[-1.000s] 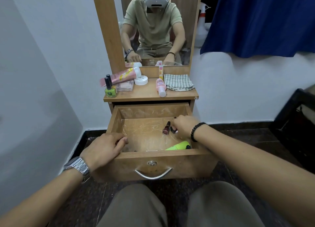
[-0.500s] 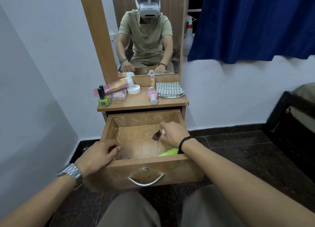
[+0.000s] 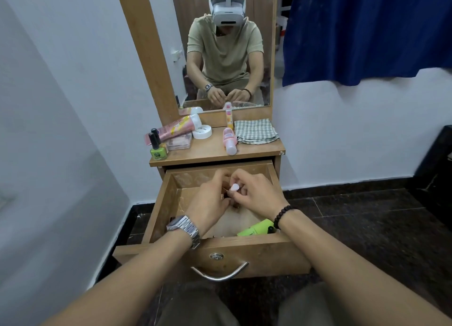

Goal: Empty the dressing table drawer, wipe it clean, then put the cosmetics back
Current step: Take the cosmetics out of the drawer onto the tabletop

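The wooden drawer (image 3: pixel 159 210) stands pulled out under the dressing table. Both my hands meet above its middle. My right hand (image 3: pixel 256 195) pinches a small white-capped item (image 3: pixel 234 186) at its fingertips. My left hand (image 3: pixel 210 199) curls its fingers round a small dark bottle (image 3: pixel 224 196) that is mostly hidden between the two hands. A lime green tube (image 3: pixel 255 228) lies in the drawer's front right corner, under my right wrist. The rest of the drawer floor that shows is bare.
On the tabletop (image 3: pixel 208 152) stand a green nail polish bottle (image 3: pixel 158 150), a pink tube (image 3: pixel 176 127), a flat compact (image 3: pixel 180 142), a white jar (image 3: pixel 202 131), a pink bottle (image 3: pixel 230 141), a slim upright tube (image 3: pixel 229 117) and a folded checked cloth (image 3: pixel 255 131). A mirror (image 3: pixel 220 44) rises behind.
My left hand left the drawer's front left corner and moved in to meet my right hand. My right hand lifted the small items off the drawer floor.
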